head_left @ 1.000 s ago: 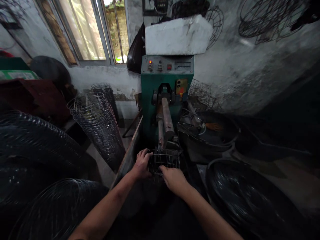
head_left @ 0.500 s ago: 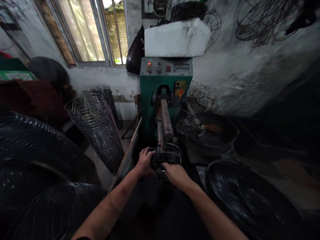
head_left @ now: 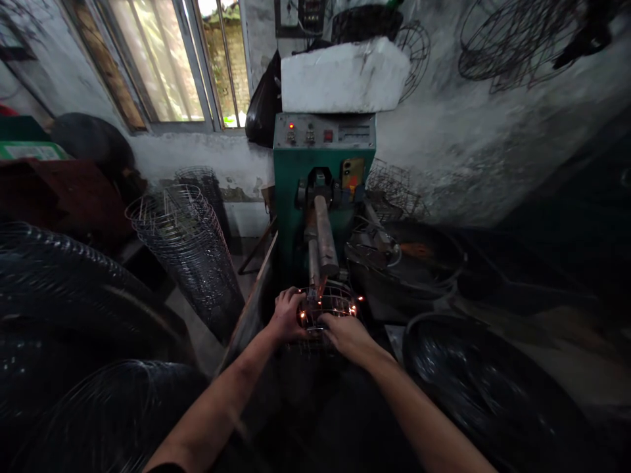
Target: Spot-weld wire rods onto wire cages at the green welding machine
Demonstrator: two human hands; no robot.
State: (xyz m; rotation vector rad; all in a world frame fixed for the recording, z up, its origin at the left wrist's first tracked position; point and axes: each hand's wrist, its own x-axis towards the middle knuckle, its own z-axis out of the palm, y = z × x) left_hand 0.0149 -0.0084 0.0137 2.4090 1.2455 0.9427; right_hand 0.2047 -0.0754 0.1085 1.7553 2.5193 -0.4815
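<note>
A small round wire basket [head_left: 335, 303] lies beneath the metal arms [head_left: 325, 243] of a green machine [head_left: 290, 177]. My left hand [head_left: 288, 316] grips its left side, fingers over the rim and thumb low. My right hand [head_left: 345, 334] is closed on the near wires, with its thumb and fingertips near the middle. Orange sparks glow around the wires and the lower tip of the machine's arms. A red lamp is lit on the machine's panel.
Stacked wire baskets [head_left: 190, 243] stand left of the machine. Coils of dark wire [head_left: 473, 374] lie at the right, below a dark round pan [head_left: 424, 249]. A slanted board edge [head_left: 254, 289] runs beside my left hand. More wire bundles [head_left: 98, 295] fill the left.
Sparks have appeared at the basket, where none showed before. Both hands keep their hold with hardly any shift. The whole view has moved slightly.
</note>
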